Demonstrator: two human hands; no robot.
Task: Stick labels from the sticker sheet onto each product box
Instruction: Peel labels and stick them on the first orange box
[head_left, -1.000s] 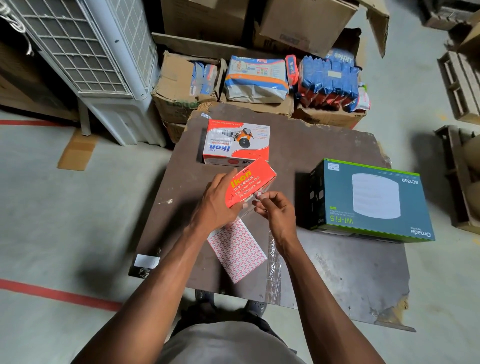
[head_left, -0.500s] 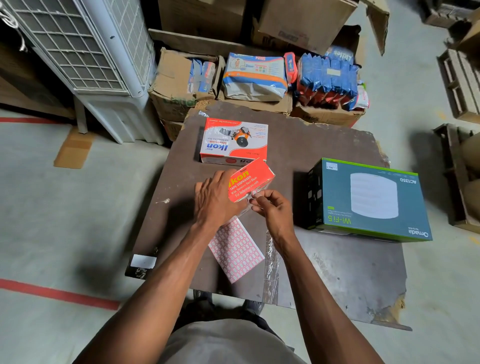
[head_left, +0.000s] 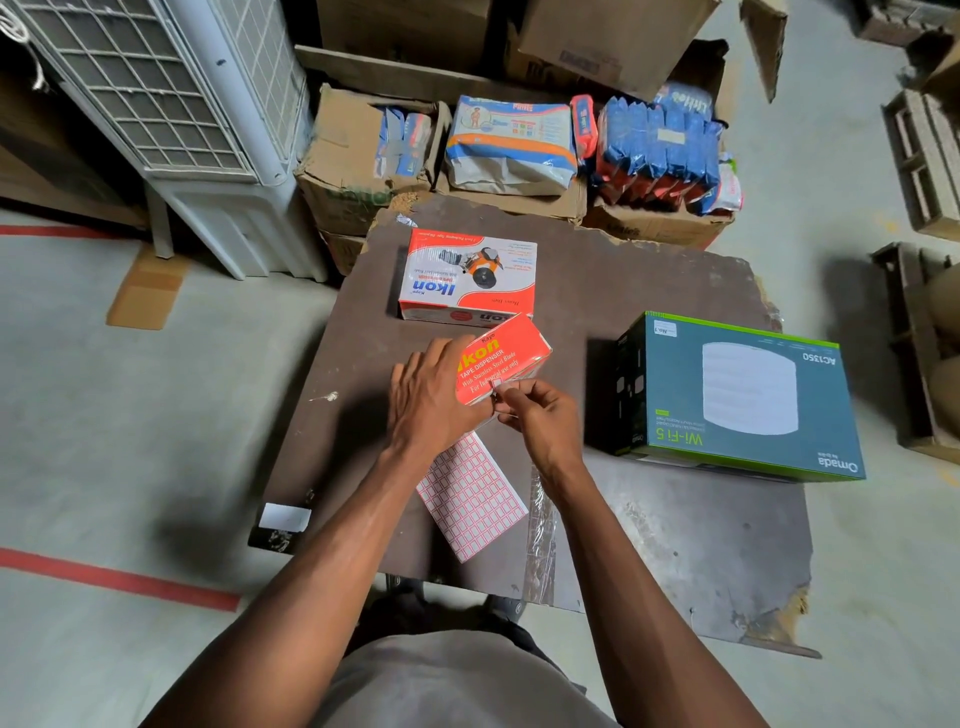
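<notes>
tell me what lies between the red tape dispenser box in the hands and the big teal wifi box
In the head view, only bare dark brown tabletop lies between the red tape dispenser box and the teal wifi box; nothing stands in that gap.

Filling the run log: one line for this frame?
step: labelling | left hand: holds tilted red Ikon tape-dispenser box | right hand: pinches small white label against box | red-grid sticker sheet: on table
</notes>
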